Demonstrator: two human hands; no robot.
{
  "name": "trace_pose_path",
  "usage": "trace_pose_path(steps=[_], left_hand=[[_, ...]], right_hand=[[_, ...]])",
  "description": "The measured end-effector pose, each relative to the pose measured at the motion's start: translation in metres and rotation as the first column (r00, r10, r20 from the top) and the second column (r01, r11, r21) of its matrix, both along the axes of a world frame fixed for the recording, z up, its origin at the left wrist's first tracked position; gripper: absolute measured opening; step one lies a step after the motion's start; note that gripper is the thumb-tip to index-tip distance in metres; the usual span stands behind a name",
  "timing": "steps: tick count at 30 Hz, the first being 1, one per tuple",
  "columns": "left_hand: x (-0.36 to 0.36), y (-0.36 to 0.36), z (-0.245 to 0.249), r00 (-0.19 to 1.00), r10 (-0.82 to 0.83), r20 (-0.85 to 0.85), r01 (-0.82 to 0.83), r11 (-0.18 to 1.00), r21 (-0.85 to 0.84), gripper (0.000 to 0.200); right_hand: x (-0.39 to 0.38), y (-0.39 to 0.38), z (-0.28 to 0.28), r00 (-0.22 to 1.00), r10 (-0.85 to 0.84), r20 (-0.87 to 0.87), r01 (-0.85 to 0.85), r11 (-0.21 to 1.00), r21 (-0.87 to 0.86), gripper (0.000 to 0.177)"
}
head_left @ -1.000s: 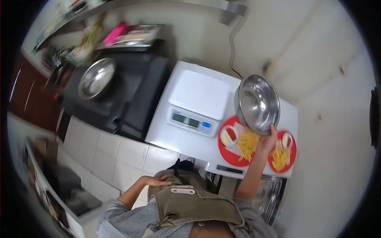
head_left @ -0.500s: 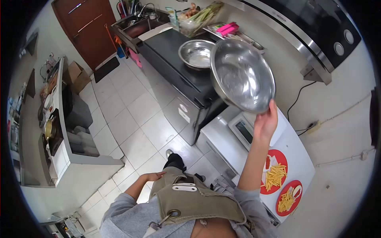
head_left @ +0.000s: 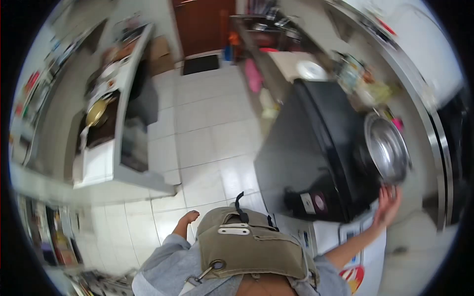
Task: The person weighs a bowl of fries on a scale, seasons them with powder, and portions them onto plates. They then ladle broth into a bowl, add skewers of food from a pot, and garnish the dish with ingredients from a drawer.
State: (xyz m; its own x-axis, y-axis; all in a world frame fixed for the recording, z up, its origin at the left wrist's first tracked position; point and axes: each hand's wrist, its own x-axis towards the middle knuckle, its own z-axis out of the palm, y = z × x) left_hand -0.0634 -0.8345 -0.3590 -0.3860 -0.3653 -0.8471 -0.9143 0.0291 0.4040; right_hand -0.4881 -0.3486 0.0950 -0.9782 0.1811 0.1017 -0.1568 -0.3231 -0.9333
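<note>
My right hand (head_left: 388,206) reaches to the near rim of a shiny metal bowl (head_left: 389,148). The bowl sits over the wall side of the black-topped fridge (head_left: 326,148). Fingers of that hand look extended and apart at the rim; blur hides whether they still touch it. Only one bowl shows clearly, and a second one under it cannot be made out. My left hand (head_left: 188,217) hangs beside the olive bag (head_left: 252,246) on my front, holding nothing, fingers loosely out and slightly blurred.
Below my right arm, a white surface (head_left: 328,237) holds a scale and a partly visible red plate (head_left: 353,276). A counter with a golden pan (head_left: 97,112) stands left. Ahead are a tiled floor (head_left: 210,138), a brown door (head_left: 205,24) and a sink (head_left: 266,39).
My right hand has moved the raised bowl forward over the fridge, where the other bowl stood. My view has swung right, and my left hand has come away from the bag.
</note>
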Motion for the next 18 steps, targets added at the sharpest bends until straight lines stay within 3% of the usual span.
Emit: trace_pose_path(steps=[1,2,3,4,6,9,11,12,13,14,16,18], left_hand=[[0.0,-0.008,0.002,0.998,-0.007,0.055,0.007,1.0,-0.003,0.034],[0.008,-0.013,-0.002,0.993,-0.013,0.115,0.013,1.0,0.003,0.034],[0.015,-0.022,-0.028,0.975,-0.199,0.097,0.2,0.98,-0.001,0.034],[0.029,-0.028,-0.055,0.918,-0.387,0.081,0.389,0.921,-0.004,0.035],[-0.001,-0.017,0.0,0.988,-0.027,0.152,0.026,1.0,0.012,0.036],[-0.031,-0.015,0.011,0.988,0.12,0.093,-0.132,0.982,0.135,0.044],[-0.063,-0.019,0.011,0.976,0.188,0.108,-0.212,0.936,0.28,0.051],[-0.081,-0.022,0.03,0.963,0.245,0.115,-0.27,0.894,0.357,0.054],[-0.093,-0.03,0.048,0.988,0.151,-0.023,-0.118,0.851,0.511,0.062],[-0.096,-0.037,0.045,0.981,0.19,-0.03,-0.149,0.848,0.509,0.062],[-0.092,-0.042,0.029,0.937,0.342,0.077,-0.322,0.753,0.574,0.065],[-0.092,-0.048,0.022,0.856,0.486,0.178,-0.48,0.615,0.626,0.069]], right_hand=[[0.014,-0.004,0.002,0.999,-0.044,-0.016,0.045,0.995,0.083,0.045],[0.026,-0.024,0.008,0.934,-0.357,-0.022,0.356,0.922,0.15,0.054],[0.026,-0.018,0.004,0.881,-0.449,-0.15,0.473,0.834,0.283,0.063],[0.027,-0.034,0.006,0.81,-0.499,-0.308,0.583,0.74,0.336,0.059],[0.027,-0.099,0.021,0.595,-0.407,-0.693,0.707,0.675,0.211,0.051],[0.015,-0.199,0.041,0.325,-0.228,-0.918,0.579,0.815,0.002,0.04],[-0.007,-0.264,0.038,0.265,-0.16,-0.951,0.428,0.903,-0.033,0.034],[-0.019,-0.296,0.036,0.278,-0.118,-0.953,0.345,0.939,-0.016,0.032],[-0.033,-0.332,0.035,0.293,-0.108,-0.95,0.28,0.96,-0.023,0.036],[-0.045,-0.349,0.017,0.388,0.027,-0.921,0.221,0.968,0.122,0.032],[-0.057,-0.418,0.02,0.56,0.012,-0.828,-0.051,0.998,-0.02,0.024],[-0.093,-0.474,0.012,0.607,0.099,-0.789,-0.198,0.98,-0.028,0.022]])
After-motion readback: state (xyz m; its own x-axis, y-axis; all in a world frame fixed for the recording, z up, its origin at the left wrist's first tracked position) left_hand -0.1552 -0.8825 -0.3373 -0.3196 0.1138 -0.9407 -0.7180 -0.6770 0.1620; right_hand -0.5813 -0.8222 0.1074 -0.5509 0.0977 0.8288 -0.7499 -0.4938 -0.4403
